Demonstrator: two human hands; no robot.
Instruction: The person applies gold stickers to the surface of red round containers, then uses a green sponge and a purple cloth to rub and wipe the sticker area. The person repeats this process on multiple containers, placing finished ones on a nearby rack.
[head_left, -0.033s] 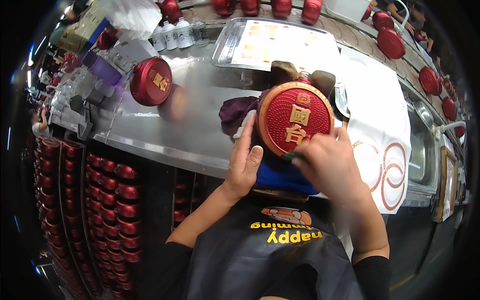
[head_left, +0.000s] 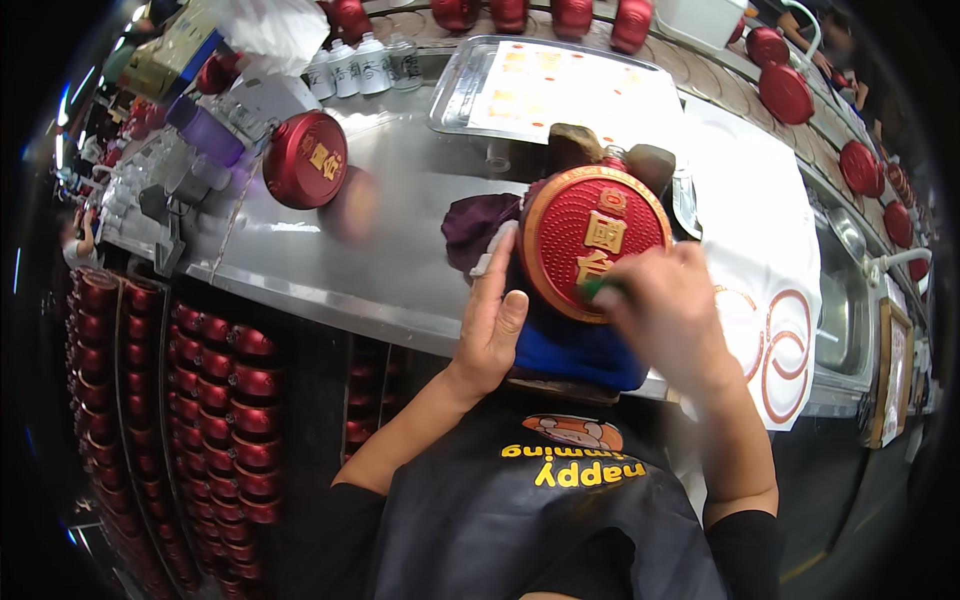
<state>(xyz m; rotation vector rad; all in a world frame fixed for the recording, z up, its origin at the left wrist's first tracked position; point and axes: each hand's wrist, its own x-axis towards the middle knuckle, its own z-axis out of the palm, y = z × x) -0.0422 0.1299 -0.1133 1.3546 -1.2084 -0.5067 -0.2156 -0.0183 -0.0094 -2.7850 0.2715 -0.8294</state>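
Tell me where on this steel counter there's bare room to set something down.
Bare steel counter lies between the standing round red flask and the purple cloth, out to the front edge. It is crowded by the left hand and right hand on the red-and-gold disc, and around the paper-lined tray.

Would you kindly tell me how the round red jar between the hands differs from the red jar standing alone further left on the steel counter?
The held jar is propped on a blue cloth; the lone jar stands on the bare steel counter. The left hand steadies the held jar while the right hand presses something green to its face; nobody touches the lone jar. The held jar looks larger, being nearer. Both are round, red and gold-marked.
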